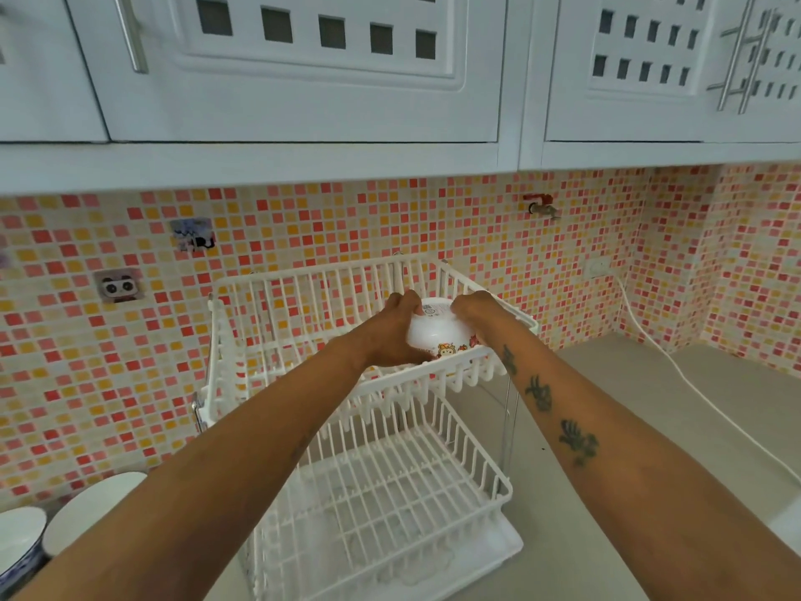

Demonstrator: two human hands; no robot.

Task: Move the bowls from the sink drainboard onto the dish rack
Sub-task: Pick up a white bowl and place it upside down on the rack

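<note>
Two bare forearms reach forward from the bottom edge, the right one tattooed, toward a white two-tier wire dish rack (390,483) standing on the pale grey surface (676,409) against a pink and orange mosaic tile wall (108,353). Left hand (392,327) and right hand (472,308) curl their fingers round a white bowl with a cartoon print (437,334), held upside down at the front right of the rack's upper tier, touching its front rail. At lower left sit two more bowls, a plain white one (93,511) and a blue-patterned one (19,546), just beside each other
</note>
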